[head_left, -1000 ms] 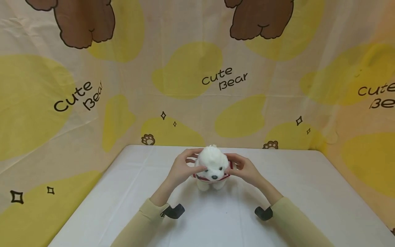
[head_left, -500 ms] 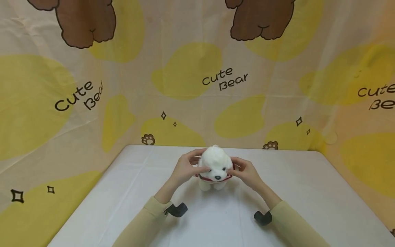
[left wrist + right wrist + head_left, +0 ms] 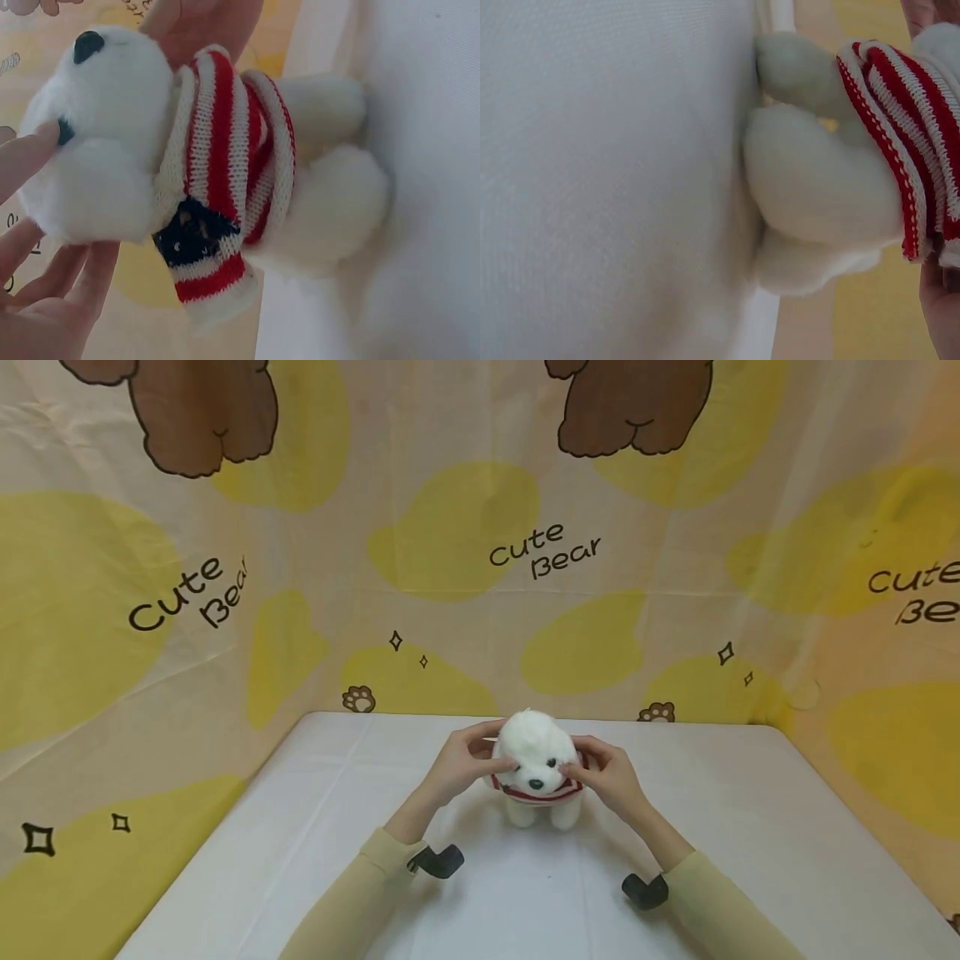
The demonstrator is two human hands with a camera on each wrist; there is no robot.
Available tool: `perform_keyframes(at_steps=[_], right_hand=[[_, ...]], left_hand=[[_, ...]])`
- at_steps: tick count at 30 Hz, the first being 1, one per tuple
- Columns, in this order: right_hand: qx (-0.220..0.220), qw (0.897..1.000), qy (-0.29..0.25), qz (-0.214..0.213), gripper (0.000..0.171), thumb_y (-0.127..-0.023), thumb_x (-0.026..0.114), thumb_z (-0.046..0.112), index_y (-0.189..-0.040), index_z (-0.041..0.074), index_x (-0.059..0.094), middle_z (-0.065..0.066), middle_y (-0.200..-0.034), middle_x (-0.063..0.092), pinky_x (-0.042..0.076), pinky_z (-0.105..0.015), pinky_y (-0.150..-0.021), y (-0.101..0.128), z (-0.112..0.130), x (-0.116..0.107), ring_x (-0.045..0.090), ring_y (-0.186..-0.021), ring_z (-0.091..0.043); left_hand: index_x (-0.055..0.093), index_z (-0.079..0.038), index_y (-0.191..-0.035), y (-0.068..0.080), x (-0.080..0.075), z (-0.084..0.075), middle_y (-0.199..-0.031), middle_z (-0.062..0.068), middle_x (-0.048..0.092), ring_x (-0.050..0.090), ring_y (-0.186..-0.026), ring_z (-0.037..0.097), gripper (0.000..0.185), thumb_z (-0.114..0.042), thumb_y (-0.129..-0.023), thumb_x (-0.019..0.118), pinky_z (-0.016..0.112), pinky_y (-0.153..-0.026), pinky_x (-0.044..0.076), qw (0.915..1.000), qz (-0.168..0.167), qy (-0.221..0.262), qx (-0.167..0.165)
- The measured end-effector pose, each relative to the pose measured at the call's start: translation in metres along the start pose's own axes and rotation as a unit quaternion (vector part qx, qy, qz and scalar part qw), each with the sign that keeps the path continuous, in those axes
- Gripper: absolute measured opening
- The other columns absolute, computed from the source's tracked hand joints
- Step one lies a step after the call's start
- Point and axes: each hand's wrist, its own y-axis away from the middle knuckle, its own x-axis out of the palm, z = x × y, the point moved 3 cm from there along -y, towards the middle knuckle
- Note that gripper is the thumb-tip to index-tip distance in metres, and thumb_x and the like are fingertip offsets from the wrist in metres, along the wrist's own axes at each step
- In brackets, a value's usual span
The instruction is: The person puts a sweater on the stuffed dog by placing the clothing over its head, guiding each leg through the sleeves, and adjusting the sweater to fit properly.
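Note:
Between the two hands stands a white plush dog (image 3: 534,743), facing the person, with dark eyes and a dark nose. It wears a knitted sweater (image 3: 221,142) in red and white stripes, with a dark blue patch on one sleeve. The left hand (image 3: 459,767) grips one side of its head, thumb by the eye and fingers behind. On the other side the right hand (image 3: 613,778) holds the head likewise, its thumb on the cheek. In the right wrist view, the dog's white legs (image 3: 817,172) meet the tabletop; most of the head is out of that frame.
A white table (image 3: 337,843) spreads under the dog and forearms. Behind it and at both sides hangs a printed cloth (image 3: 450,543) with yellow patches, brown bears and lettering. A black wrist mount (image 3: 438,862) sits at the left cuff, another black mount (image 3: 645,891) at the right.
The plush dog has shifted a little to the right in the head view, and both hands have moved along with it. Its front legs show more fully now. The hold stays the same.

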Motion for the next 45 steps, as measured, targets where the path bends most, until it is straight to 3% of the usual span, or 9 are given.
perform_keyframes(at_steps=[4,8,12,17,22,30,35,39,45], right_hand=[[0.006,1.000,0.021,-0.018,0.037,-0.078,0.076,0.008,-0.113,0.001,0.065,-0.015,-0.110,0.066,0.045,-0.015,-0.082,0.000,0.001,-0.004,0.053,-0.093,-0.007],[0.026,0.998,0.050,-0.037,0.039,-0.076,0.079,0.019,-0.111,0.006,0.067,-0.010,-0.109,0.068,0.046,-0.029,-0.092,0.002,0.008,-0.006,0.056,-0.100,-0.010],[0.048,0.994,0.086,-0.042,0.044,-0.074,0.081,0.028,-0.112,0.011,0.067,-0.007,-0.110,0.067,0.044,-0.043,-0.093,0.000,0.017,-0.006,0.056,-0.102,-0.018],[0.067,0.992,0.100,-0.033,0.051,-0.073,0.081,0.033,-0.116,0.013,0.065,-0.007,-0.116,0.066,0.042,-0.052,-0.098,-0.004,0.022,-0.001,0.055,-0.112,-0.026],[0.062,0.992,0.103,-0.033,0.053,-0.073,0.080,0.037,-0.118,0.015,0.063,-0.006,-0.120,0.064,0.039,-0.054,-0.101,-0.005,0.026,0.006,0.053,-0.118,-0.026],[0.037,0.999,0.035,-0.012,0.054,-0.079,0.078,0.024,-0.126,0.010,0.056,-0.010,-0.127,0.057,0.049,-0.038,-0.094,-0.003,0.020,0.007,0.056,-0.112,-0.029],[0.041,0.999,-0.008,0.025,0.057,-0.079,0.077,0.017,-0.129,0.004,0.053,-0.015,-0.127,0.057,0.049,-0.024,-0.093,-0.002,0.014,0.006,0.055,-0.115,-0.031],[0.039,0.999,0.007,0.028,0.052,-0.082,0.074,0.021,-0.128,0.006,0.055,-0.012,-0.127,0.058,0.049,-0.033,-0.094,-0.002,0.008,0.001,0.054,-0.116,-0.029],[0.078,0.994,0.059,0.045,0.047,-0.090,0.064,0.034,-0.129,0.010,0.055,-0.012,-0.129,0.059,0.043,-0.045,-0.101,0.001,-0.004,-0.006,0.054,-0.120,-0.029]], left_hand=[[0.056,-0.015,-0.132,-0.012,0.001,0.019,-0.132,0.009,0.057,0.060,-0.109,0.028,0.058,-0.009,-0.079,0.076,0.038,-0.087,0.053,0.9999,0.008,0.012,-0.002],[0.055,-0.015,-0.132,-0.018,0.002,0.031,-0.132,0.007,0.057,0.061,-0.108,0.024,0.055,-0.012,-0.081,0.075,0.038,-0.089,0.052,0.9992,0.030,0.029,0.001],[0.053,-0.016,-0.134,-0.021,0.000,0.037,-0.133,0.005,0.056,0.059,-0.111,0.024,0.055,-0.017,-0.083,0.073,0.038,-0.092,0.050,0.9984,0.052,0.024,0.003],[0.056,-0.019,-0.131,-0.017,-0.007,0.030,-0.129,0.002,0.057,0.057,-0.111,0.023,0.055,-0.018,-0.080,0.076,0.042,-0.093,0.049,0.9990,-0.005,-0.035,0.029],[0.056,-0.018,-0.131,-0.011,-0.007,0.014,-0.128,0.005,0.055,0.056,-0.111,0.024,0.052,-0.024,-0.082,0.074,0.042,-0.092,0.049,0.9925,-0.051,-0.101,0.047],[0.054,-0.016,-0.132,-0.010,-0.010,0.018,-0.130,0.005,0.055,0.058,-0.108,0.026,0.065,-0.038,-0.076,0.077,0.037,-0.084,0.053,0.9873,-0.105,-0.116,-0.027],[0.052,-0.013,-0.134,-0.013,-0.012,0.024,-0.132,0.007,0.054,0.059,-0.111,0.029,0.076,-0.041,-0.070,0.081,0.040,-0.083,0.054,0.9862,-0.103,-0.117,-0.055],[0.052,-0.014,-0.135,-0.019,-0.015,0.030,-0.133,0.008,0.054,0.057,-0.116,0.030,0.074,-0.039,-0.071,0.081,0.043,-0.087,0.052,0.9897,-0.084,-0.101,-0.056],[0.056,-0.017,-0.131,-0.024,-0.021,0.053,-0.129,0.004,0.058,0.057,-0.113,0.025,0.063,-0.036,-0.075,0.079,0.042,-0.092,0.048,0.9941,-0.058,-0.044,-0.081]])
